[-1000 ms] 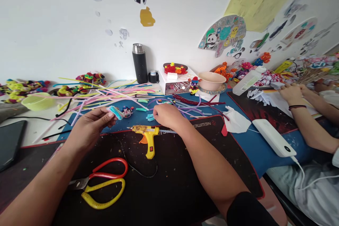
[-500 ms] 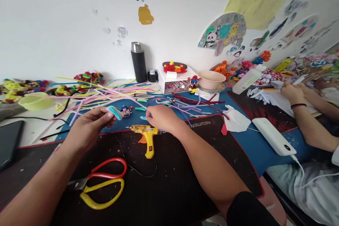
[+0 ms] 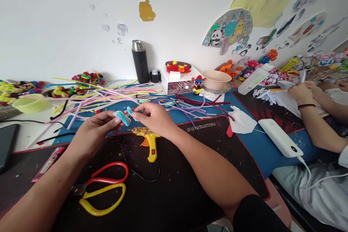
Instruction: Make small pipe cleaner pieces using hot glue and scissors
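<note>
Pinched in my left hand (image 3: 101, 125) is a folded blue-and-white pipe cleaner piece (image 3: 123, 118). My right hand (image 3: 152, 117) grips a small light-blue pipe cleaner piece (image 3: 130, 110) between thumb and forefinger, close beside the left one. Whether the two pieces touch I cannot tell. Just below my hands a yellow hot glue gun (image 3: 150, 145) lies on the black mat, its nozzle pointing left. Nearer to me are scissors (image 3: 102, 188) with one red and one yellow handle. A small doll-like piece behind the fingers is mostly hidden.
Loose pipe cleaners (image 3: 108, 98) spread across the back. A black thermos (image 3: 140, 61), a white box (image 3: 175, 84) and a beige bowl (image 3: 216, 80) stand by the wall. A phone (image 3: 8, 145) lies left, a white power bank (image 3: 280, 139) right. Another person's hands (image 3: 301, 94) handle paper at right.
My right hand has lifted the light-blue piece off the table and brought it left, up to the piece in my left hand. The view has shifted slightly.
</note>
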Available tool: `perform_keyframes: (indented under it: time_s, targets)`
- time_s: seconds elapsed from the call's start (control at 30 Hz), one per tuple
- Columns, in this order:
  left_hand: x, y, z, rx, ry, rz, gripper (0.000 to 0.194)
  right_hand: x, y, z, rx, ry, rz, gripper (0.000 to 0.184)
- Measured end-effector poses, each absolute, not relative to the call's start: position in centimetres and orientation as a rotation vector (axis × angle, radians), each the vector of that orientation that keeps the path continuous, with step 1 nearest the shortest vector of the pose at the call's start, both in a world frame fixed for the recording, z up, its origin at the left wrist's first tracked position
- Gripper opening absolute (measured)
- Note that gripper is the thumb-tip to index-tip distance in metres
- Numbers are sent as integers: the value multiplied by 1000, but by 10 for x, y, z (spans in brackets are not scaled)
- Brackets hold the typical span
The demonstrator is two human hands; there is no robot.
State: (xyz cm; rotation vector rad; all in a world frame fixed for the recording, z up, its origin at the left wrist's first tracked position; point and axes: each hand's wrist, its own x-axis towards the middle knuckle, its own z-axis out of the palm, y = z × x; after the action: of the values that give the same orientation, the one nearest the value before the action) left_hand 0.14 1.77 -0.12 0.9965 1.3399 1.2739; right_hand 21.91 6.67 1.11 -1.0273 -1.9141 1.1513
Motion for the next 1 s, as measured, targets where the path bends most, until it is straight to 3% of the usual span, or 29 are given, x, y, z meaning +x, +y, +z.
perform_keyframes:
  time_s: [0.53, 1.0]
  targets:
    - [4, 16, -4, 1010, 1313, 1220, 49, 214, 58, 16, -1074, -1933, 1167, 16]
    - [1, 16, -9, 1078, 1303, 1190, 41, 213, 59, 11, -1033, -1941, 1120, 21]
